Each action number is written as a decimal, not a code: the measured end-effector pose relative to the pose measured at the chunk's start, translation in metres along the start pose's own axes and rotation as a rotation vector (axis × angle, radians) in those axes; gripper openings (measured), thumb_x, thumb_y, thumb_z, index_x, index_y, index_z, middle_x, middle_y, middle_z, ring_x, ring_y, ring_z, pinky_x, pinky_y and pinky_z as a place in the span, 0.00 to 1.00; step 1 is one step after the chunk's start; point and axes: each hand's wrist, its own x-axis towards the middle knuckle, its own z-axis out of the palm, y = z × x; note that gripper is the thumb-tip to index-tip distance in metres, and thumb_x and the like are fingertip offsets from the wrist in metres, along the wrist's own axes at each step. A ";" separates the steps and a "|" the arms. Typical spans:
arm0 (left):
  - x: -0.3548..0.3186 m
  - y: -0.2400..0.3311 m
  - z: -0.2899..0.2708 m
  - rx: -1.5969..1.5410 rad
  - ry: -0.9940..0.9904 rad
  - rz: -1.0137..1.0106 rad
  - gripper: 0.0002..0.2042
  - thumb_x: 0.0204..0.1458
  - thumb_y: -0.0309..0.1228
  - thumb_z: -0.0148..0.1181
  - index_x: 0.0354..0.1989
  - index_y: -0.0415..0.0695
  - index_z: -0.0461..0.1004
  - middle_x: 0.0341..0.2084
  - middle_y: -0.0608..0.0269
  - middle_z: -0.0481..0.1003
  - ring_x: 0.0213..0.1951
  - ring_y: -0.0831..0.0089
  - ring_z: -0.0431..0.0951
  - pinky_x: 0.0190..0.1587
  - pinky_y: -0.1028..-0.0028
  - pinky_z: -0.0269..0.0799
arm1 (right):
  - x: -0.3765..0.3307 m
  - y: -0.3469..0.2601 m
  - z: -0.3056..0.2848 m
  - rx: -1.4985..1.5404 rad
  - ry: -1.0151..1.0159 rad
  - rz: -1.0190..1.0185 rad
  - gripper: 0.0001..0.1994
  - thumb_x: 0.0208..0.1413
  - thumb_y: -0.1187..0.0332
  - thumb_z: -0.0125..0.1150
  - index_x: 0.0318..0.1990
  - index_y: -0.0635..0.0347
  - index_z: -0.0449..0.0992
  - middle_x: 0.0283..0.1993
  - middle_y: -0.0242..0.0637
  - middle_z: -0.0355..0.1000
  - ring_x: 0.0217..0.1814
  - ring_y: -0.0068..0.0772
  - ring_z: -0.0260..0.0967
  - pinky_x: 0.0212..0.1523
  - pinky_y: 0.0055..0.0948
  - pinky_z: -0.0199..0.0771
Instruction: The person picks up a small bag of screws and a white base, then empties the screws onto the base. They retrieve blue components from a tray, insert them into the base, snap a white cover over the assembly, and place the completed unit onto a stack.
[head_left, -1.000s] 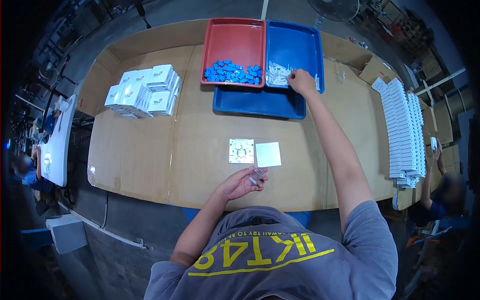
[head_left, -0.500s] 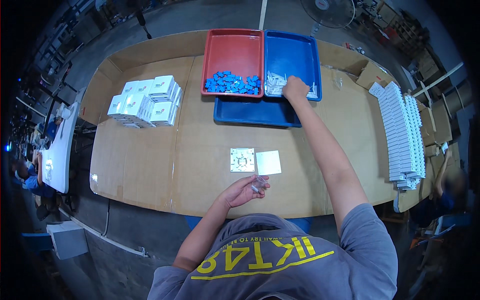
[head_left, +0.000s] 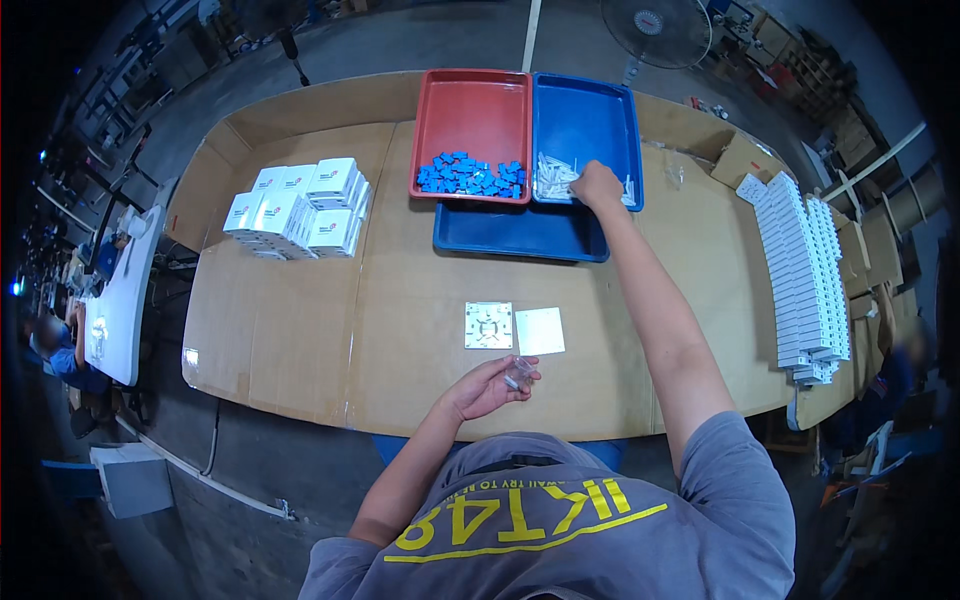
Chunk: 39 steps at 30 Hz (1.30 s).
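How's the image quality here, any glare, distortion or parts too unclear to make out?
In the head view, the fisheye bends the cardboard-covered table's edges and the picture's corners fall to black; a small glare patch shows at the table's left edge; the flat white square looks bright with little detail; the clear plastic item in the left hand is too small to make out fully.

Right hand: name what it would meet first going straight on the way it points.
Most likely the white pieces in the upper blue tray; the right hand points toward them, though depth, and whether it touches them, is unclear.
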 end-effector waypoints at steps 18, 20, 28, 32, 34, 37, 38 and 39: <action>0.004 -0.004 -0.009 -0.055 0.026 -0.002 0.25 0.75 0.43 0.39 0.67 0.34 0.65 0.52 0.49 0.77 0.44 0.60 0.81 0.57 0.58 0.75 | -0.110 0.026 -0.065 1.903 -0.541 -0.084 0.03 0.66 0.74 0.63 0.43 0.64 0.78 0.39 0.35 0.76 0.27 0.15 0.61 0.29 0.20 0.62; 0.005 -0.008 -0.015 -0.058 0.019 0.024 0.25 0.75 0.42 0.37 0.67 0.35 0.66 0.52 0.49 0.77 0.44 0.60 0.81 0.56 0.58 0.75 | -0.131 0.027 -0.048 1.802 -0.546 -0.046 0.04 0.65 0.75 0.64 0.44 0.64 0.78 0.39 0.33 0.76 0.27 0.16 0.60 0.30 0.20 0.62; 0.000 0.004 0.015 -0.035 0.208 0.110 0.26 0.75 0.46 0.37 0.68 0.37 0.66 0.53 0.55 0.78 0.46 0.67 0.80 0.56 0.64 0.76 | -0.262 0.018 0.012 1.277 -0.488 0.069 0.08 0.60 0.78 0.69 0.46 0.67 0.82 0.27 0.21 0.69 0.27 0.11 0.59 0.29 0.19 0.61; -0.003 0.008 0.019 0.041 0.231 0.075 0.24 0.75 0.47 0.39 0.66 0.41 0.69 0.55 0.56 0.79 0.49 0.70 0.81 0.57 0.67 0.76 | -0.293 0.020 0.014 1.098 -0.567 -0.095 0.05 0.58 0.76 0.71 0.41 0.61 0.85 0.20 0.14 0.60 0.23 0.08 0.49 0.25 0.19 0.48; -0.003 0.011 0.023 0.054 0.250 0.066 0.24 0.75 0.47 0.40 0.64 0.41 0.69 0.54 0.56 0.80 0.50 0.69 0.81 0.56 0.67 0.76 | -0.293 0.017 0.003 1.054 -0.592 -0.107 0.05 0.58 0.76 0.71 0.41 0.60 0.85 0.20 0.15 0.60 0.23 0.09 0.50 0.25 0.19 0.49; 0.001 0.013 0.029 0.062 0.238 0.067 0.23 0.75 0.47 0.41 0.63 0.43 0.70 0.54 0.56 0.80 0.50 0.69 0.82 0.56 0.68 0.76 | -0.285 0.013 -0.012 0.924 -0.666 -0.154 0.05 0.58 0.76 0.70 0.41 0.60 0.85 0.23 0.19 0.65 0.25 0.10 0.52 0.27 0.19 0.52; 0.002 0.013 0.032 0.061 0.241 0.057 0.22 0.74 0.47 0.42 0.63 0.43 0.70 0.54 0.56 0.80 0.50 0.69 0.82 0.56 0.68 0.76 | -0.281 0.012 -0.015 0.837 -0.714 -0.186 0.06 0.58 0.76 0.69 0.42 0.60 0.85 0.28 0.21 0.70 0.26 0.11 0.53 0.28 0.19 0.55; 0.003 0.014 0.034 0.060 0.245 0.047 0.22 0.74 0.47 0.42 0.63 0.43 0.70 0.54 0.56 0.81 0.50 0.70 0.82 0.55 0.68 0.77 | -0.276 0.011 -0.015 0.838 -0.718 -0.186 0.06 0.58 0.76 0.69 0.42 0.60 0.85 0.28 0.21 0.70 0.26 0.11 0.53 0.28 0.19 0.55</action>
